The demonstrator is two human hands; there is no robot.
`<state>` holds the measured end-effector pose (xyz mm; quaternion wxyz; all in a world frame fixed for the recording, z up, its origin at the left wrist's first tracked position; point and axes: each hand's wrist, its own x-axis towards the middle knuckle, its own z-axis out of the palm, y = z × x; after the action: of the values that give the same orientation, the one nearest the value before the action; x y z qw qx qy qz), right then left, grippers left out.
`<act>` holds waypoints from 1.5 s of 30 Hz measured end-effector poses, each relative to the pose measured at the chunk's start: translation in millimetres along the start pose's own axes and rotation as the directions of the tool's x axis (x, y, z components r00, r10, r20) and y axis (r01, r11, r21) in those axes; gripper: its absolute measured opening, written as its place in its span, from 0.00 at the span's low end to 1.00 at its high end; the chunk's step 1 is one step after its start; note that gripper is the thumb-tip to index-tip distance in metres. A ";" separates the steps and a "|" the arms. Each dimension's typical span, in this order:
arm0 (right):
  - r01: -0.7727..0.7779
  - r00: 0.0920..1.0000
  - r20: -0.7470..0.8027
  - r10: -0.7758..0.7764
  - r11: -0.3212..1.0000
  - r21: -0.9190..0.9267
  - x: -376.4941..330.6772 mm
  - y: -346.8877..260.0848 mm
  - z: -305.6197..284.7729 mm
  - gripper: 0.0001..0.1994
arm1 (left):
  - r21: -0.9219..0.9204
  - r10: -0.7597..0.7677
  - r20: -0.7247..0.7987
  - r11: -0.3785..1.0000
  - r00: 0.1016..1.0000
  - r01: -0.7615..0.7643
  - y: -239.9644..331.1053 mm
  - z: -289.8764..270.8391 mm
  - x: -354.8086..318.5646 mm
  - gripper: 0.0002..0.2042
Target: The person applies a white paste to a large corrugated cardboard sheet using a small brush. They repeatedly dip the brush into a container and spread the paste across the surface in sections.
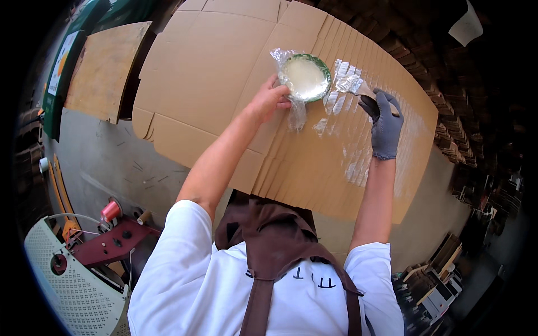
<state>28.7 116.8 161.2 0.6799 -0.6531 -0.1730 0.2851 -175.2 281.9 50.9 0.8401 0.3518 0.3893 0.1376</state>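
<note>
My bare left hand (270,101) grips the near left edge of a round green-rimmed bowl (324,67). Clear plastic film (297,116) lines the bowl and bunches outside it, and a pale cream paste (305,78) fills it. In a grey glove, my right hand (386,124) is closed round a flat paste brush (365,91), its bristles coated white. The brush touches overlapping cardboard edges (354,126) just right of the bowl. White smears of paste (339,102) run across these stepped strips. Beneath both hands spread large brown cardboard sheets (207,67), fanned in layers.
A wooden board (106,70) lies at the upper left beside a green machine or cabinet (55,120). At the lower left is a dark red machine part (115,245) with a red thread spool (111,210). Stacked cardboard (406,53) lines the far right.
</note>
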 end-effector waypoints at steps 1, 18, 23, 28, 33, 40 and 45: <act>-0.045 0.999 0.008 0.044 0.995 0.085 -5.6 9.2 -14.1 0.11 | -0.017 0.013 0.014 1.000 1.000 -0.013 1.9 0.5 0.9 0.33; -0.101 0.986 -0.163 0.029 0.885 -0.454 -119.8 97.4 -85.7 0.07 | 0.094 0.099 -0.070 0.991 0.993 -0.092 14.4 -61.5 -112.6 0.29; -0.057 0.976 -0.216 0.017 0.982 -0.182 -136.0 88.9 -106.6 0.09 | 0.148 0.084 -0.039 0.986 0.996 -0.078 -13.1 -57.0 -197.7 0.30; -0.308 0.935 -0.120 0.334 0.932 0.191 -133.8 114.0 -95.2 0.10 | 0.158 -0.017 -0.023 0.987 1.000 0.020 -81.3 -29.4 -256.4 0.33; -0.219 0.952 -0.139 0.272 0.926 0.309 -172.2 124.5 -154.1 0.14 | 0.184 -0.211 0.106 0.964 0.972 0.190 -162.3 10.4 -289.8 0.33; -0.032 0.902 -0.398 0.167 0.946 0.324 -324.4 126.6 -260.4 0.14 | 0.306 -0.539 0.254 0.832 0.803 0.462 -313.1 41.7 -290.9 0.34; -0.105 0.597 -0.728 0.337 0.933 0.345 -461.6 269.8 -323.0 0.13 | 0.486 -0.753 0.253 0.642 0.608 0.593 -418.7 25.8 -219.1 0.33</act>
<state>-177.6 -425.6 -69.9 0.7272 -0.6303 0.2602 0.0786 -318.1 -140.3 -107.8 0.8140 0.3415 0.3147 -0.3489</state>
